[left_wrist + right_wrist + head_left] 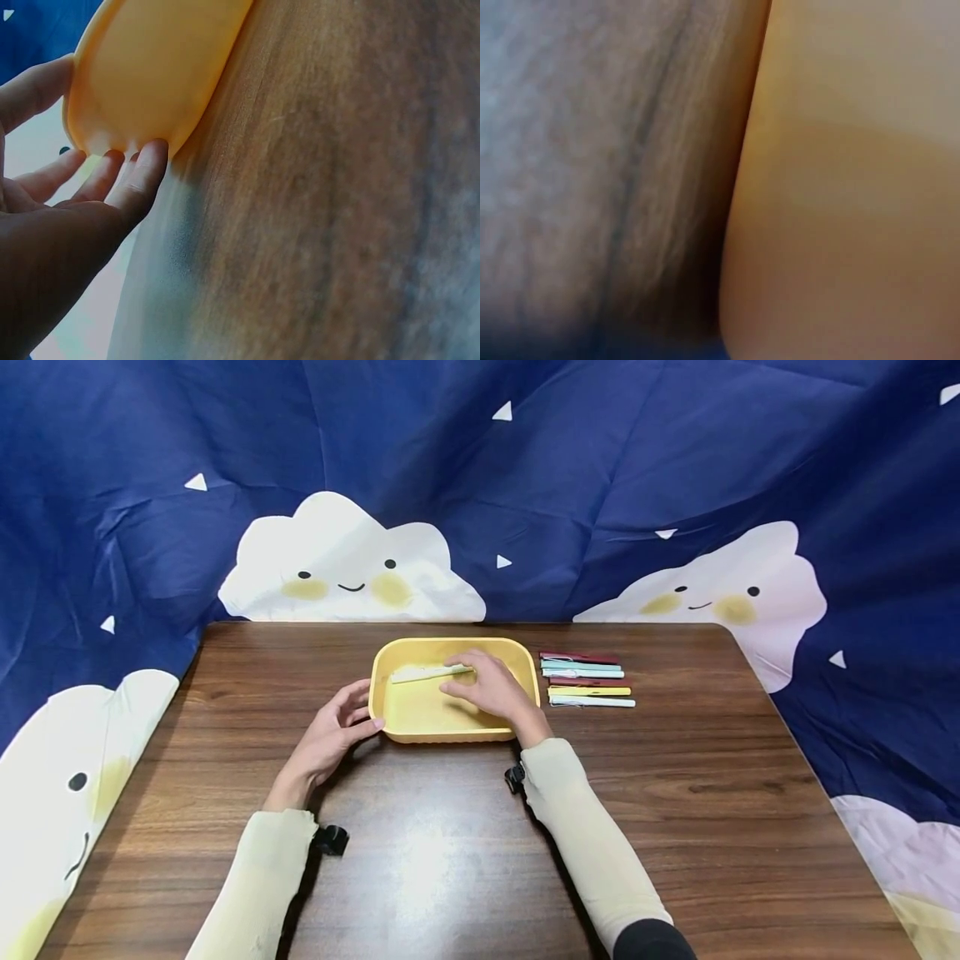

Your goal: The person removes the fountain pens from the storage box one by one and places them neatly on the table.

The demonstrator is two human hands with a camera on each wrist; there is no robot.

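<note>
A yellow plastic tray [453,736] stands on the table. My left hand [334,732] holds its left end, with the thumb at the near corner and the fingers against the outer wall; in the left wrist view, fingertips [154,154] touch that wall. Inside the tray, toward its far side, lies a whitish pen [420,674]. Above the pen's right end is my right hand [491,687], its thumb and index finger spread apart, with the pen end visible in the gap. The right wrist view shows only the tray's outer wall [840,225], blurred, and wood.
Right of the tray, several capped pens lie side by side: dark red [592,658], mint, white, and a yellow pen [592,692] among them. Wooden tabletop [712,793] extends around everything. A dark blue cloth with clouds [540,485] hangs behind the table.
</note>
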